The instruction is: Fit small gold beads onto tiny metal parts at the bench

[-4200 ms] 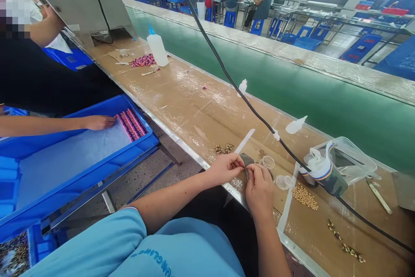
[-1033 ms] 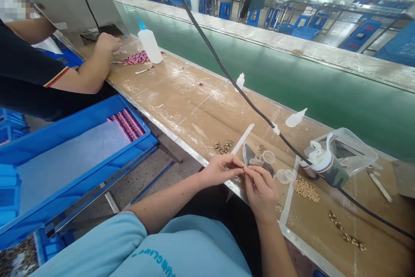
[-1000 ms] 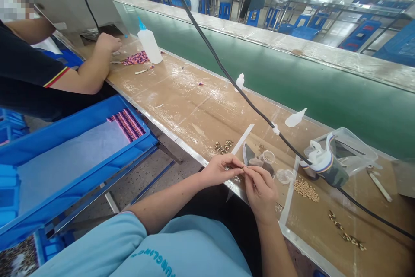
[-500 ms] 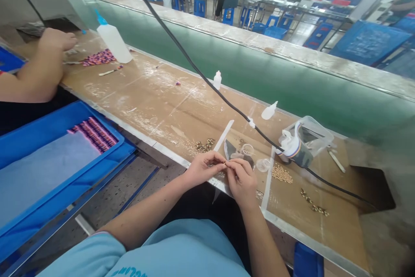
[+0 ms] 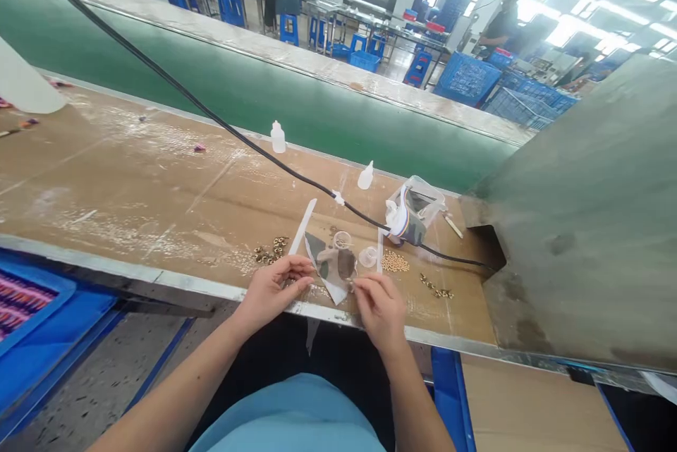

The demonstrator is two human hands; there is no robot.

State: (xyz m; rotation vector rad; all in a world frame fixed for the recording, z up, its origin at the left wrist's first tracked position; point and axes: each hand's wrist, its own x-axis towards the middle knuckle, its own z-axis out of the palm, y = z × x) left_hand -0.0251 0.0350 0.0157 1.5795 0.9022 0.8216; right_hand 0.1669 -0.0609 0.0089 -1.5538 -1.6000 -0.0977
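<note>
- The long brown table is the biggest thing, and a black cord runs across it.
- Two bare arms reach forward from the bottom, tilted in toward each other.
- The left hand is partly open, its fingers bent and the thumb apart from them. I see nothing in the gap.
- The right hand is curled, with thumb and pointing finger close together. I cannot tell if they pinch something tiny.
- A thin, patchy sheet lies flat on the table between the hands. It is green, gray and brown, with a white tip near the table's edge. The right fingertips are at its side; I cannot tell if they touch.
- Dark and gold bits sit just past the left hand.
- Tan beads lie near the right hand.
</note>
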